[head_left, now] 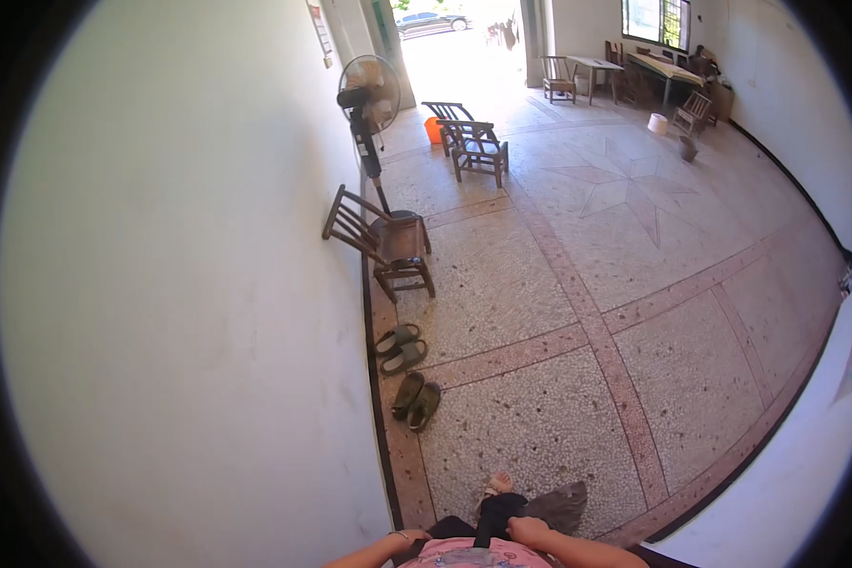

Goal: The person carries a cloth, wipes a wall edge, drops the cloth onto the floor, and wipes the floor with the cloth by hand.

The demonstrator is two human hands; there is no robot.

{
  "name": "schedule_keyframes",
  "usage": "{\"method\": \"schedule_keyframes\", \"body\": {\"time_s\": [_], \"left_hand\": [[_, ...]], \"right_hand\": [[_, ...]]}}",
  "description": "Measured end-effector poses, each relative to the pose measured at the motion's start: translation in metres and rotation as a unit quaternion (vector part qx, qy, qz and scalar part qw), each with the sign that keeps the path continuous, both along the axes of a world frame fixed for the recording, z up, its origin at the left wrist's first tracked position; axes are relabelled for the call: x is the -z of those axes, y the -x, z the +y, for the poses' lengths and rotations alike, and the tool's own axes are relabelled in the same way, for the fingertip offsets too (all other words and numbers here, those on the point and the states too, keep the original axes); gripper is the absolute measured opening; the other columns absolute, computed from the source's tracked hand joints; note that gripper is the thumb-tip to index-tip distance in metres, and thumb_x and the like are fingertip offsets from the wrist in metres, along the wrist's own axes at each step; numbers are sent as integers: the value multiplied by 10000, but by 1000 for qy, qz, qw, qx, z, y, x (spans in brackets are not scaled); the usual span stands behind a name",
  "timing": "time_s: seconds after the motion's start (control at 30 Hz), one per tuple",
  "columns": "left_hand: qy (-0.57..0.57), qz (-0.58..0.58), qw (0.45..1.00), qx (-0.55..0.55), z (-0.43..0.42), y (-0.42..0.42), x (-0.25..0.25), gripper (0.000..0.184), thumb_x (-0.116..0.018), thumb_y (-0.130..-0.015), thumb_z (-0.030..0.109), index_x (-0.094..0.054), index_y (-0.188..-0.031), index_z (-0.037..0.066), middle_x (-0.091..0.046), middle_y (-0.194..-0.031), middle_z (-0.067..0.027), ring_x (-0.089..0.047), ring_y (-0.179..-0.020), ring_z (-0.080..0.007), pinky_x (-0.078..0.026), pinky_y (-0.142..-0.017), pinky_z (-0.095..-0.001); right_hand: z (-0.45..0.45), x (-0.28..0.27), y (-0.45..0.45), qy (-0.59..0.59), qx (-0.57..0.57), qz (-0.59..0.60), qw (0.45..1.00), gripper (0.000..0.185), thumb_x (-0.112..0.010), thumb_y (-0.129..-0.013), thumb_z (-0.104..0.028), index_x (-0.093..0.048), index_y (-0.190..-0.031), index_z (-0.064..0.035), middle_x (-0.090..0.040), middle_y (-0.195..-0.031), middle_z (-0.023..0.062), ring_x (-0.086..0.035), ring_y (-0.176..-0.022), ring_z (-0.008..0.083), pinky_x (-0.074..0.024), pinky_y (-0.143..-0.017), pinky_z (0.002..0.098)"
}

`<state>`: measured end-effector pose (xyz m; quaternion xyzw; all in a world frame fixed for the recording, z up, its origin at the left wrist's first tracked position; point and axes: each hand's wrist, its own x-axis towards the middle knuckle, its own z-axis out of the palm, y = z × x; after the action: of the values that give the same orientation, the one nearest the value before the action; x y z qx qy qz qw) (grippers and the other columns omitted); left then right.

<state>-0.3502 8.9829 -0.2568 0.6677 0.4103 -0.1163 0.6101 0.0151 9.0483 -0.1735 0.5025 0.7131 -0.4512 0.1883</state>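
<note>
At the bottom of the head view, my right hand (528,530) is closed in front of my pink shirt (478,553), beside the black trousers (498,514). What its fingers hold is hidden. Just beyond that hand a dark brown, cloth-like piece (560,505) spreads over the floor; I cannot tell whether the hand touches it. My left hand (409,537), with a band at the wrist, rests by black fabric at my left side, its fingers mostly hidden. One bare foot (500,484) shows ahead of the trouser leg.
Two pairs of slippers (404,348) lie along the left wall. A wooden chair (402,241) and a standing fan (369,99) are farther along. More chairs (478,147), an orange bucket (434,131), tables (665,66) and a white bucket (657,124) stand near the bright doorway (464,62).
</note>
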Motion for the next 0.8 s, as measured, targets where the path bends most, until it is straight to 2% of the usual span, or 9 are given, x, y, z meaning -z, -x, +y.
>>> {"method": "schedule_keyframes", "body": {"time_s": [0.2,0.3,0.4,0.43,0.53,0.6,0.67,0.73,0.8], "left_hand": [[68,112,991,-31,73,-12,-50,475,-581,-823,160,-625,-1274,18,-633,-1279,-216,-610,-1192,-351,-479,-1002,-404],[46,105,990,85,107,-4,-46,456,-547,-837,142,-625,-1258,-16,-635,-1257,-240,-616,-1184,-355,-487,-997,-422],[18,173,980,99,138,0,-45,332,-598,-883,170,-686,-1187,71,-701,-1098,-187,-663,-963,-294,-532,-881,-400],[34,171,979,104,162,-9,-87,346,-571,-871,277,-705,-1100,55,-701,-1043,-214,-660,-923,-328,-525,-851,-434],[35,166,969,177,207,-9,-96,309,-563,-871,288,-706,-1011,53,-703,-989,-196,-655,-883,-346,-520,-783,-460],[20,76,970,231,216,32,-9,256,-581,-848,251,-690,-936,37,-688,-939,-193,-643,-846,-362,-510,-727,-463],[-11,48,907,418,229,54,50,240,-596,-836,204,-676,-952,9,-684,-994,-233,-656,-930,-380,-523,-796,-471],[-39,16,817,575,224,81,94,233,-611,-824,156,-663,-969,-19,-679,-1049,-274,-669,-1014,-398,-535,-866,-479],[-62,-50,803,590,232,91,100,273,-619,-837,133,-663,-1074,7,-682,-1058,-249,-675,-1006,-377,-548,-841,-451]], "right_hand": [[15,30,-9,35,87,17,995,346,-594,-909,-408,-653,-1058,-102,-711,-990,203,-683,-948,392,-530,-812,509],[15,38,-4,67,130,7,989,381,-602,-886,-442,-666,-1054,-106,-712,-981,191,-687,-942,378,-532,-820,498],[6,35,14,59,209,36,976,381,-591,-891,-453,-682,-1027,-110,-713,-983,189,-688,-941,374,-529,-820,500],[0,27,22,69,258,28,963,381,-591,-891,-453,-682,-1027,-110,-713,-983,189,-688,-941,374,-529,-820,500],[-12,13,62,59,376,-10,925,388,-572,-905,-468,-693,-1006,-113,-714,-983,183,-686,-938,377,-525,-815,507],[-24,13,84,46,436,-22,899,390,-552,-921,-476,-691,-1007,-122,-715,-984,168,-685,-934,379,-524,-801,514],[-36,2,108,50,465,-33,883,394,-539,-930,-482,-686,-1008,-125,-717,-979,157,-683,-939,375,-522,-797,516],[-40,-16,124,65,517,-29,853,381,-540,-929,-468,-681,-1024,-127,-718,-984,150,-682,-950,371,-522,-801,515],[-35,-41,124,97,530,-33,842,379,-539,-929,-459,-681,-1042,-126,-716,-987,160,-679,-959,377,-522,-811,517]]}}
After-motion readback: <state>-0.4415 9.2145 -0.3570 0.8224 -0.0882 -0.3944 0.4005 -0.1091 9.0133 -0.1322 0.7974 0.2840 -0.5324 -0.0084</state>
